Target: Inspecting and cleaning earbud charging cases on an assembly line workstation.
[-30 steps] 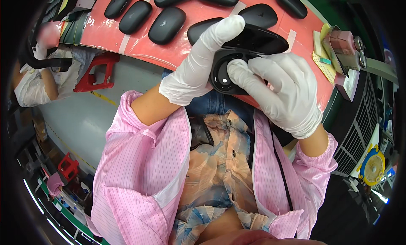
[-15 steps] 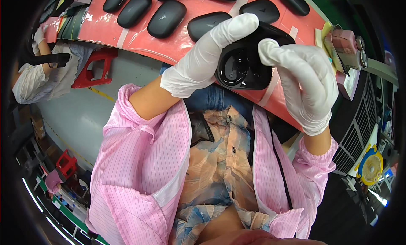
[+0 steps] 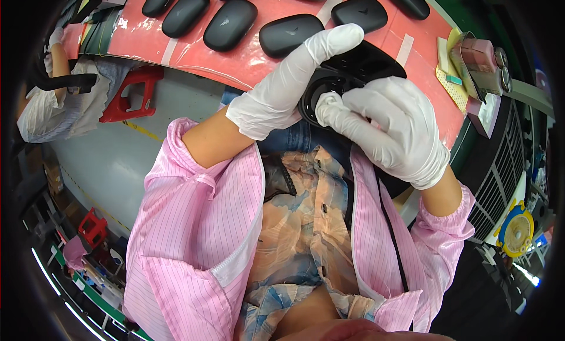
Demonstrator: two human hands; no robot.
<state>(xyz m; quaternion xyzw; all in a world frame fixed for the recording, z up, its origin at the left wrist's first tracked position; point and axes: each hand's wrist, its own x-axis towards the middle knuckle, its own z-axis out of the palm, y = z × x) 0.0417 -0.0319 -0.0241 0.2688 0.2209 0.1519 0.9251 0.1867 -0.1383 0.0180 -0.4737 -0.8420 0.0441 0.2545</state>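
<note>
A glossy black hinged case stands open over the table's near edge, with rounded hollows moulded into its inside. My left hand, in a white glove, grips the case from the left, its thumb lying along the raised lid. My right hand, also gloved in white, reaches in from the right. Its thumb and fingers are closed together over a hollow, and the fingertips touch the inside. Whatever they may hold is hidden by the glove. Just beyond the case lie closed matte black cases, the nearest beside my left thumb.
Several more closed black cases are spread over the red table mat. At the right edge stand a clear holder with a pink block and a yellow perforated pad. A red stool and another person's arm are at the left.
My right hand has moved left and down, from beside the open case to inside its hollow. My left hand still holds the case and has barely shifted.
</note>
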